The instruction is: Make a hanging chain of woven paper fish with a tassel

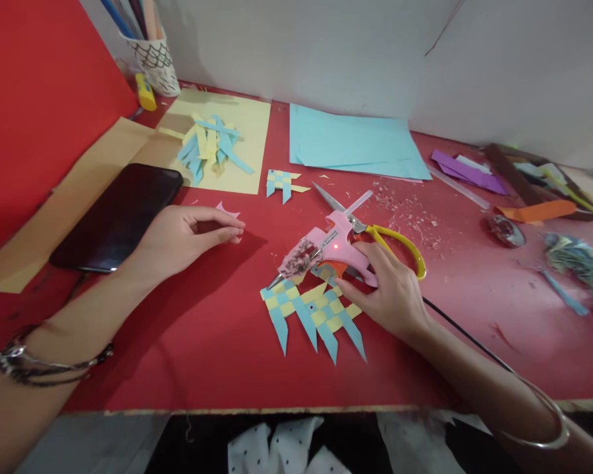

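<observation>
Pink glue gun (343, 249) lies tilted over two blue-and-yellow woven paper pieces (329, 313) on the red table (178, 362), mid-front; its nozzle is at the upper left corner of the left piece, can't tell if touching. Red light lit on its side. Right hand (393, 293) wraps the gun's handle, fingers curled round it. Left hand (182, 237) hovers or rests near the black phone (123, 217), thumb and fingertips close together; can't tell if they meet or pinch anything. Yellow-handled scissors (357, 226) lie open just behind the gun. Beyond: small woven piece (279, 182), blue sheets (350, 141), yellow sheet (252, 112) with cut strips (210, 145) on it. Patterned cup (153, 62) with pens at far left.
</observation>
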A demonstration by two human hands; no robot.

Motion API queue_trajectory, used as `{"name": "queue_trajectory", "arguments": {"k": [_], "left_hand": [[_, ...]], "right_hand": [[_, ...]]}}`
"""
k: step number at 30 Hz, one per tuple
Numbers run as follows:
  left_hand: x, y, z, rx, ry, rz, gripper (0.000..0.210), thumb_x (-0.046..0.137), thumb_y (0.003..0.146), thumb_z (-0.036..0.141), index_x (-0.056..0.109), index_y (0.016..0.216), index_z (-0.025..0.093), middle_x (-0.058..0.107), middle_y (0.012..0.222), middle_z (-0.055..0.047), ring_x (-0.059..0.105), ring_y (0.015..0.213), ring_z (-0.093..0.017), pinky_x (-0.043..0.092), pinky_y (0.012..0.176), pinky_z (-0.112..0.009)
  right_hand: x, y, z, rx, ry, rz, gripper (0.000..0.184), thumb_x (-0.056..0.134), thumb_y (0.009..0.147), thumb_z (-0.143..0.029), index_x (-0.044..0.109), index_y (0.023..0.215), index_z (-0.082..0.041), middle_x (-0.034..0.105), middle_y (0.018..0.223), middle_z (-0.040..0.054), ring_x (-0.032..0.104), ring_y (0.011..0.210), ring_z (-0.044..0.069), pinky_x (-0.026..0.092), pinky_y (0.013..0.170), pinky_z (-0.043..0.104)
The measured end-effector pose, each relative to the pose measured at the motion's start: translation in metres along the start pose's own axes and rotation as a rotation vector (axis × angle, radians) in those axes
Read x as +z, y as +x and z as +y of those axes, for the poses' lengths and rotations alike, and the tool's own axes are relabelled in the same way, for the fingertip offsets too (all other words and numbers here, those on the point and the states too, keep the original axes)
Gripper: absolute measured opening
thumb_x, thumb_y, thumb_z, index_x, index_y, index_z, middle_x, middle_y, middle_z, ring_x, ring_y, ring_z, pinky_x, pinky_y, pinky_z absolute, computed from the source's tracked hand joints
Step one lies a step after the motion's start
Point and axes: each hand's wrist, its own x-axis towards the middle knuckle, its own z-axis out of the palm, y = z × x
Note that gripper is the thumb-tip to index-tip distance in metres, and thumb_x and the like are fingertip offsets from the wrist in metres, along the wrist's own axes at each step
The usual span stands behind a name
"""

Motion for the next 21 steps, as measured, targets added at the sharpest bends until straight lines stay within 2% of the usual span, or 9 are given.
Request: {"name": "queue_trajectory", "arguments": {"k": [4, 10, 21], "left_hand": [[0.0015, 0.0007, 0.0015, -0.038, -0.01, 0.045, 0.015, 0.064, 0.06, 0.029, 0.066, 0.07, 0.018, 0.07, 0.067, -0.001, 0.065, 0.067, -0.015, 0.051, 0.072, -0.027], [0.001, 0.0014, 0.0015, -0.054, -0.037, 0.06, 0.014, 0.063, 0.061, 0.029, 0.064, 0.068, 0.017, 0.068, 0.064, -0.001, 0.065, 0.062, -0.014, 0.052, 0.067, -0.025], [-0.0002, 0.0006, 0.001, -0.05, -0.022, 0.062, 0.015, 0.061, 0.064, 0.029, 0.065, 0.072, 0.017, 0.069, 0.066, -0.002, 0.065, 0.066, -0.015, 0.052, 0.07, -0.026]], "right_hand": [[0.0, -0.0004, 0.0007, 0.01, -0.005, -0.038, 0.041, 0.05, 0.074, -0.05, 0.053, 0.1, -0.018, 0.062, 0.087, 0.007, 0.059, 0.067, 0.017, 0.042, 0.049, 0.024], [0.0002, -0.0001, 0.0012, 0.006, 0.009, -0.041, 0.039, 0.05, 0.075, -0.048, 0.054, 0.099, -0.017, 0.062, 0.084, 0.0069, 0.058, 0.066, 0.017, 0.042, 0.049, 0.024], [0.0012, -0.0011, 0.0004, -0.01, -0.035, -0.019, 0.041, 0.049, 0.075, -0.05, 0.055, 0.099, -0.017, 0.06, 0.078, 0.006, 0.057, 0.063, 0.016, 0.04, 0.047, 0.024]]}}
